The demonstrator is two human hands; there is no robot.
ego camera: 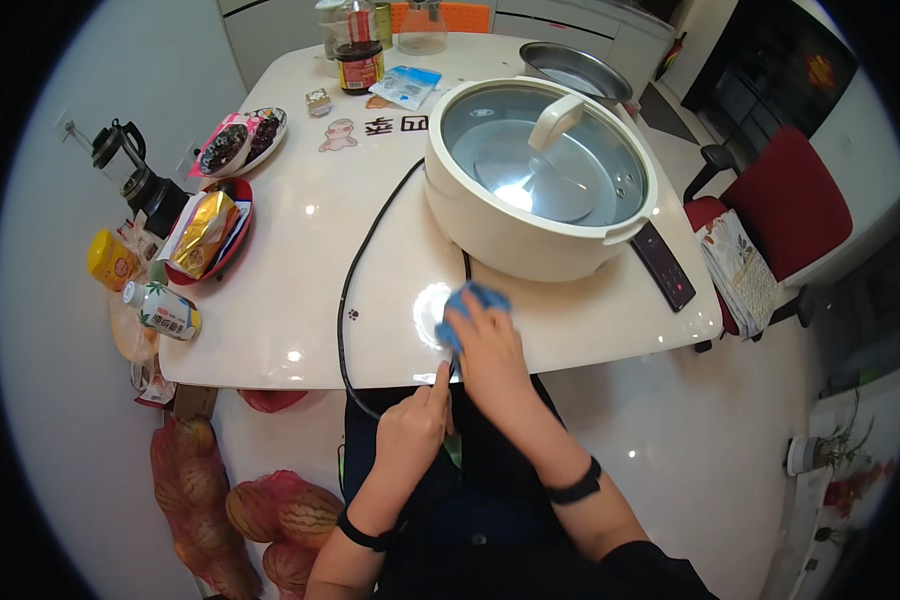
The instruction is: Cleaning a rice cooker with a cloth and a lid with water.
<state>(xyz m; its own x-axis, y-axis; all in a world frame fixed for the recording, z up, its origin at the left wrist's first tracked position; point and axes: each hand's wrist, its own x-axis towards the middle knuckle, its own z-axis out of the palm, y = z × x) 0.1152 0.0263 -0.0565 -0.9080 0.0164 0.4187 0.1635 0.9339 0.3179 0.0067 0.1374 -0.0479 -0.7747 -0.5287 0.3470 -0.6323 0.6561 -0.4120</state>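
A blue cloth (495,297) is bunched under the fingers of my right hand (489,349), around the black power cord (343,300) near the table's front edge. My left hand (412,426) is closed on the same cord just below, its index finger pointing up along it; what lies inside the fist is partly hidden. The cord loops left over the white table (285,247) and passes over its edge. Just beyond my hands stands a cream electric pot (510,240) with a glass lid (487,150) on it, the lid's cream handle upright.
A dark control panel or phone (661,266) lies right of the pot, a steel basin (576,69) behind it. Along the left stand a red tray (241,225), a plate of dark fruit (270,142) and a white bottle (163,310). A red chair (791,199) is at the right.
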